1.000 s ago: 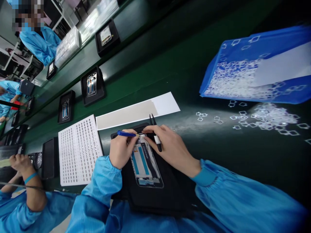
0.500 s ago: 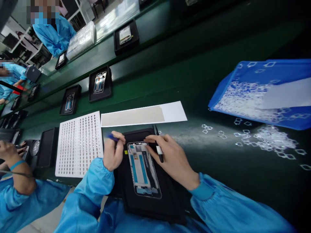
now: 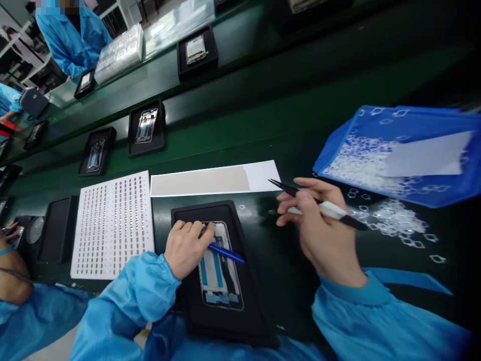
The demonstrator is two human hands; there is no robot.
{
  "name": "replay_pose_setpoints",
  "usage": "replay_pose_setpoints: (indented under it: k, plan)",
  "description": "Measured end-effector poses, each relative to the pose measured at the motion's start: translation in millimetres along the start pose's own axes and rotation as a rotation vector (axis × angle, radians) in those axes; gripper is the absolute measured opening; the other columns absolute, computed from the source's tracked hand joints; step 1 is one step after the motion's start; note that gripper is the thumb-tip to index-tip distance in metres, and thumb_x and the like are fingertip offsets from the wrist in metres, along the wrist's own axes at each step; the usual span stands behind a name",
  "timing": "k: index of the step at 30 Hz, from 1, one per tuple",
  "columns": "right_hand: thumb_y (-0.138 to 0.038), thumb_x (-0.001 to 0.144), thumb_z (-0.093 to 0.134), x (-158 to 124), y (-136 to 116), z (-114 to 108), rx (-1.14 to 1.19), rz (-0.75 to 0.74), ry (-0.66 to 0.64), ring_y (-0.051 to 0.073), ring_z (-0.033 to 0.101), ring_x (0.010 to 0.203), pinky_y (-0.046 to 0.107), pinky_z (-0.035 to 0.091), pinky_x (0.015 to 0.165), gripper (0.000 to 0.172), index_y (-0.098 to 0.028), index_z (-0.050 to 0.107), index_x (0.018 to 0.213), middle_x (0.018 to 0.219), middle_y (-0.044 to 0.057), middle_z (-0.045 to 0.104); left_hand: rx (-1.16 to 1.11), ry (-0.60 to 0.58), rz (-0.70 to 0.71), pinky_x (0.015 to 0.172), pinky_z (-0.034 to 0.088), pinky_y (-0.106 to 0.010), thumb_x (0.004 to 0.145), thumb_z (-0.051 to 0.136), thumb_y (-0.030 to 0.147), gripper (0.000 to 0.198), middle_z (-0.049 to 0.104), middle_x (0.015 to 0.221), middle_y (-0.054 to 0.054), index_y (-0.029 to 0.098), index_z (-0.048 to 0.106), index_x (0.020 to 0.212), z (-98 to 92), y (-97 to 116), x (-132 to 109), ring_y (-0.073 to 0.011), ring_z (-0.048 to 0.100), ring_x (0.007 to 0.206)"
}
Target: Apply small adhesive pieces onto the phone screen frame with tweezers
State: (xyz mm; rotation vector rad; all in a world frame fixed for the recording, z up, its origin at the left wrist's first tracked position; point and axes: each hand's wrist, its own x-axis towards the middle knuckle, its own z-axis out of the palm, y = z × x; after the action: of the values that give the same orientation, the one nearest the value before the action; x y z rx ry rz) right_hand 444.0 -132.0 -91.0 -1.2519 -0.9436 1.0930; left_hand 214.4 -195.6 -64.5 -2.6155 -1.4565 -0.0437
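An opened phone frame (image 3: 216,271) lies in a black tray (image 3: 251,306) in front of me. My left hand (image 3: 189,246) rests over the upper left of the frame, its fingers curled around a blue pen-like tool (image 3: 227,253) that slants down to the right. The top end of the frame is partly hidden by these fingers. To the right of the tray, my right hand (image 3: 326,240) is raised above the table and grips black-and-white tweezers (image 3: 332,210). Their dark tips point left, over the end of a white strip (image 3: 259,176), with nothing visible between them.
A white board (image 3: 112,225) with rows of small parts lies left of the tray. At right are a blue bin (image 3: 443,188) and a pile of small clear frame-shaped pieces (image 3: 400,218). Phone trays (image 3: 146,128) stand farther back. A co-worker's arm (image 3: 15,271) is at left.
My right hand has moved right, away from the phone frame, turning the tweezers from folded back to pointing left. My left hand has come right and down onto the frame with the blue tool.
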Motion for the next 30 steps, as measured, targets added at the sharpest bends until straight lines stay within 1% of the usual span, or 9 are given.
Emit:
replay_pose_setpoints:
  k: [3, 6, 9, 13, 16, 19, 22, 25, 30]
  plan:
    - [-0.051, 0.077, 0.077, 13.5, -8.5, -5.0, 0.019, 0.055, -0.012, 0.022, 0.061, 0.071, 0.026, 0.053, 0.046, 0.035, -0.022, 0.063, 0.093, 0.085, 0.007, 0.063, -0.033, -0.080, 0.006, 0.057, 0.037, -0.031, 0.092, 0.050, 0.014, 0.025, 0.058, 0.081, -0.003, 0.020, 0.063, 0.111, -16.3, -7.7, 16.0, -0.0135, 0.052, 0.056]
    - [-0.052, 0.065, 0.084, 27.6, -9.0, -2.0, 0.065, 0.106, -0.022, 0.023, 0.062, 0.078, 0.026, 0.056, 0.049, 0.044, -0.021, 0.066, 0.090, 0.083, 0.006, 0.063, -0.094, -0.015, -0.005, 0.057, 0.040, -0.028, 0.094, 0.049, 0.022, 0.025, 0.063, 0.091, -0.002, 0.025, 0.064, 0.114, -21.3, -20.3, 50.9, -0.0119, 0.055, 0.056]
    - [-0.056, 0.057, 0.086, 44.1, -1.3, 10.6, 0.149, 0.137, 0.015, 0.021, 0.062, 0.079, 0.024, 0.057, 0.051, 0.051, -0.021, 0.065, 0.088, 0.077, 0.003, 0.061, -0.160, 0.024, 0.000, 0.061, 0.045, -0.027, 0.097, 0.048, 0.029, 0.024, 0.065, 0.106, -0.004, 0.026, 0.067, 0.111, -8.2, -30.0, 97.4, -0.0127, 0.062, 0.064]
    - [-0.065, 0.058, 0.083, 62.2, 6.5, 25.8, 0.185, 0.135, 0.011, 0.020, 0.063, 0.078, 0.023, 0.057, 0.051, 0.057, -0.020, 0.061, 0.087, 0.079, 0.004, 0.063, -0.257, -0.080, 0.043, 0.064, 0.050, -0.026, 0.089, 0.062, 0.028, 0.027, 0.060, 0.130, -0.004, 0.030, 0.067, 0.116, 19.1, -35.5, 138.3, -0.0176, 0.069, 0.083]
    - [-0.061, 0.055, 0.086, 68.9, 8.8, 27.8, 0.161, 0.138, -0.014, 0.022, 0.065, 0.078, 0.025, 0.059, 0.050, 0.058, -0.019, 0.062, 0.086, 0.081, 0.005, 0.064, -0.312, -0.116, 0.046, 0.067, 0.054, -0.026, 0.090, 0.060, 0.026, 0.032, 0.056, 0.137, -0.003, 0.034, 0.065, 0.120, 28.4, -36.0, 140.2, -0.0203, 0.069, 0.096]
    - [-0.055, 0.047, 0.090, 73.1, 12.7, 26.8, 0.126, 0.141, 0.002, 0.021, 0.063, 0.073, 0.026, 0.060, 0.052, 0.058, -0.018, 0.064, 0.084, 0.075, 0.004, 0.062, -0.304, -0.197, 0.020, 0.073, 0.056, -0.027, 0.092, 0.054, 0.022, 0.040, 0.048, 0.146, -0.001, 0.036, 0.059, 0.129, 26.0, -35.1, 133.0, -0.0205, 0.067, 0.104]
    - [-0.063, 0.048, 0.086, 76.3, 17.3, 27.7, 0.093, 0.131, 0.044, 0.019, 0.062, 0.068, 0.027, 0.061, 0.055, 0.060, -0.018, 0.064, 0.082, 0.071, 0.003, 0.061, -0.264, -0.287, 0.006, 0.078, 0.057, -0.028, 0.096, 0.047, 0.024, 0.042, 0.041, 0.152, 0.002, 0.038, 0.053, 0.135, 21.7, -34.3, 130.5, -0.0192, 0.066, 0.107]
    - [-0.071, 0.054, 0.078, 77.4, 18.8, 29.2, 0.033, 0.103, 0.056, 0.020, 0.062, 0.066, 0.029, 0.061, 0.054, 0.061, -0.018, 0.062, 0.080, 0.070, 0.004, 0.062, -0.250, -0.301, 0.004, 0.082, 0.057, -0.028, 0.098, 0.043, 0.028, 0.041, 0.038, 0.153, 0.003, 0.039, 0.051, 0.137, 22.8, -34.3, 131.8, -0.0189, 0.065, 0.108]
    - [-0.064, 0.055, 0.081, 77.8, 16.9, 28.1, -0.137, 0.055, 0.018, 0.022, 0.063, 0.057, 0.026, 0.055, 0.041, 0.054, -0.019, 0.059, 0.075, 0.064, 0.007, 0.064, -0.259, -0.280, 0.019, 0.084, 0.058, -0.031, 0.098, 0.044, 0.027, 0.042, 0.038, 0.153, 0.002, 0.038, 0.050, 0.138, 28.2, -34.6, 131.5, -0.0201, 0.064, 0.111]
